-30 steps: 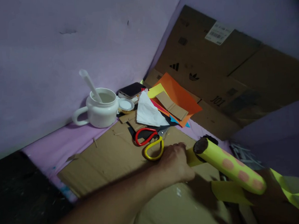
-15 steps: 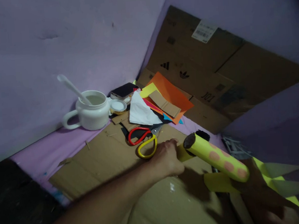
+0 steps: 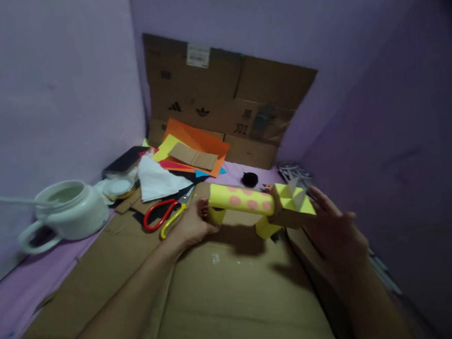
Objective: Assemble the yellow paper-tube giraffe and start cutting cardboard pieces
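Observation:
A yellow paper tube figure (image 3: 241, 198) with pink spots lies across the middle, raised on short yellow paper legs. At its right end is a yellow and brown cardboard box piece (image 3: 293, 211) with pale pointed paper pieces standing on top. My left hand (image 3: 194, 221) is closed round the tube's left end and leg, its fingertips partly hidden. My right hand (image 3: 336, 229) is beside the box piece, fingers stretched out along its right side; whether they touch it is hard to tell. Scissors (image 3: 163, 218) with red and yellow handles lie left of my left hand.
Under the figure lies a cardboard sheet (image 3: 243, 302). A white mug (image 3: 74, 216) with a pale stick stands left, near a small lidded tub (image 3: 119, 187). Coloured papers (image 3: 200, 135) and a white cloth (image 3: 159, 177) lie behind. Printed cardboard (image 3: 213, 93) leans against the wall.
The view has swung right. The spotted figure now lies more level across the middle, and my right hand has come up beside its box end. My left hand stays at the left end.

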`<state>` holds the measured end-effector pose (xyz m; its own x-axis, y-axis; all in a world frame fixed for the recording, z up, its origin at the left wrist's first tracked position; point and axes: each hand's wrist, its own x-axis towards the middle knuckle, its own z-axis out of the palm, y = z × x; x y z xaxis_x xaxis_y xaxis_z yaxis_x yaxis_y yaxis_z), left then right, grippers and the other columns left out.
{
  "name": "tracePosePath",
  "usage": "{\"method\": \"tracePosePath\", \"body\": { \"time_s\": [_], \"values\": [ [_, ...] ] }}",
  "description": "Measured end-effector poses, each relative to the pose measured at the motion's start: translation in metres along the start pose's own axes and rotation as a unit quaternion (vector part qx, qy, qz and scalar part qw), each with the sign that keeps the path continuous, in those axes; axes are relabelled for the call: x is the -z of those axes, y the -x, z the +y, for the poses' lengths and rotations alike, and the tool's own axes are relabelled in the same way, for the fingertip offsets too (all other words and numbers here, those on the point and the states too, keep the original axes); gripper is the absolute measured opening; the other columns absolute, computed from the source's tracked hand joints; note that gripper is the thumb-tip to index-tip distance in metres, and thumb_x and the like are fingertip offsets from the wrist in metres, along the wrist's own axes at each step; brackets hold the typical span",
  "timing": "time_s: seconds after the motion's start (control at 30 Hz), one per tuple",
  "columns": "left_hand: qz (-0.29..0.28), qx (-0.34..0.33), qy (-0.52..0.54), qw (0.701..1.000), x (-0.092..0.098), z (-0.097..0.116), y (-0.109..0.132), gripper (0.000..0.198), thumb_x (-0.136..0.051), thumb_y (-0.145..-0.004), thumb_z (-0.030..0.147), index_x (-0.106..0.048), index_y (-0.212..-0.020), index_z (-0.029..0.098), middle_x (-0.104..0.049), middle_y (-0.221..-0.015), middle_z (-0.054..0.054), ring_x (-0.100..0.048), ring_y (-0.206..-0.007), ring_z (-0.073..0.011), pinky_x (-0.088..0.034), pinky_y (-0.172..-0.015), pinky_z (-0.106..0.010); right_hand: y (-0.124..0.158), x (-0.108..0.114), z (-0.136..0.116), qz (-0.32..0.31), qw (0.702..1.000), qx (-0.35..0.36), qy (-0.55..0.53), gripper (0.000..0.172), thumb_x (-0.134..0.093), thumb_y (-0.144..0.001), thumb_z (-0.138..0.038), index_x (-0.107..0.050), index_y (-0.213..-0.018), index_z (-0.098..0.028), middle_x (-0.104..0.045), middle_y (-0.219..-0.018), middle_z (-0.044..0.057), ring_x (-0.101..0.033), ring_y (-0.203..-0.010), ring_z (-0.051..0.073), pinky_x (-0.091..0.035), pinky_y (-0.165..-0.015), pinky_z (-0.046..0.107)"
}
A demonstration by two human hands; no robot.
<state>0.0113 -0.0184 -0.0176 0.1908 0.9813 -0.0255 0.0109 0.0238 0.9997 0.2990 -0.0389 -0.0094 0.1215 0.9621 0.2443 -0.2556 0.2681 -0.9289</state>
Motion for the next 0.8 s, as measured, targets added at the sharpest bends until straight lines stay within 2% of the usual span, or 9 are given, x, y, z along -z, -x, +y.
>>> {"method": "tracePosePath", "body": {
  "time_s": [0.13, 0.33, 0.53, 0.63, 0.73, 0.8],
  "values": [
    [-0.011, 0.035, -0.015, 0.999, 0.001, 0.009, 0.005, 0.052, -0.069, -0.048, 0.011, -0.053, -0.098, 0.012, -0.064, -0.093, -0.007, -0.062, -0.089, -0.0226, -0.048, -0.081, -0.036, 0.001, 0.001, -0.008, 0.004, 0.998, 0.021, -0.056, 0.051, -0.049, -0.072, -0.066, -0.057, -0.109, -0.031, -0.062, -0.111, 0.004, -0.054, -0.111, 0.024, -0.033, -0.102, 0.046],
    [0.017, 0.047, -0.051, 0.997, -0.003, 0.016, 0.007, 0.053, -0.076, -0.044, 0.016, -0.055, -0.093, 0.013, -0.068, -0.086, -0.006, -0.064, -0.083, -0.0249, -0.052, -0.073, -0.034, -0.009, 0.008, -0.011, 0.038, 0.996, 0.041, -0.072, 0.051, -0.049, -0.071, -0.066, -0.054, -0.104, -0.028, -0.064, -0.105, 0.006, -0.057, -0.106, 0.023, -0.038, -0.096, 0.046],
    [0.044, 0.049, -0.085, 0.994, -0.002, 0.012, 0.004, 0.053, -0.08, -0.043, 0.02, -0.06, -0.092, 0.016, -0.07, -0.077, -0.005, -0.066, -0.078, -0.0256, -0.054, -0.068, -0.033, -0.009, 0.013, -0.013, 0.046, 0.995, 0.055, -0.063, 0.054, -0.059, -0.07, -0.058, -0.049, -0.11, -0.024, -0.064, -0.102, 0.007, -0.059, -0.102, 0.023, -0.041, -0.094, 0.044],
    [0.029, 0.076, -0.107, 0.991, 0.001, 0.009, 0.003, 0.051, -0.079, -0.047, 0.024, -0.06, -0.093, 0.017, -0.07, -0.078, -0.006, -0.066, -0.076, -0.0254, -0.054, -0.067, -0.033, -0.006, 0.018, -0.015, -0.041, 0.998, 0.039, -0.005, 0.072, -0.076, -0.058, -0.039, -0.044, -0.12, -0.023, -0.06, -0.114, 0.009, -0.054, -0.11, 0.024, -0.038, -0.098, 0.043],
    [0.038, 0.086, -0.136, 0.986, 0.002, 0.009, 0.003, 0.044, -0.08, -0.047, 0.029, -0.062, -0.085, 0.017, -0.07, -0.075, -0.006, -0.066, -0.075, -0.0268, -0.054, -0.065, -0.034, -0.005, 0.021, -0.011, -0.14, 0.986, 0.015, 0.091, 0.093, -0.083, -0.044, -0.023, -0.039, -0.126, -0.023, -0.053, -0.124, 0.011, -0.047, -0.118, 0.025, -0.036, -0.1, 0.042],
    [0.057, 0.075, -0.157, 0.983, 0.0, 0.01, 0.004, 0.043, -0.08, -0.045, 0.03, -0.062, -0.082, 0.018, -0.07, -0.073, -0.005, -0.066, -0.076, -0.0274, -0.055, -0.065, -0.034, -0.006, 0.018, -0.003, -0.158, 0.975, 0.024, 0.154, 0.097, -0.083, -0.044, -0.021, -0.037, -0.129, -0.021, -0.052, -0.125, 0.012, -0.046, -0.119, 0.025, -0.037, -0.099, 0.042]
  ]
}}
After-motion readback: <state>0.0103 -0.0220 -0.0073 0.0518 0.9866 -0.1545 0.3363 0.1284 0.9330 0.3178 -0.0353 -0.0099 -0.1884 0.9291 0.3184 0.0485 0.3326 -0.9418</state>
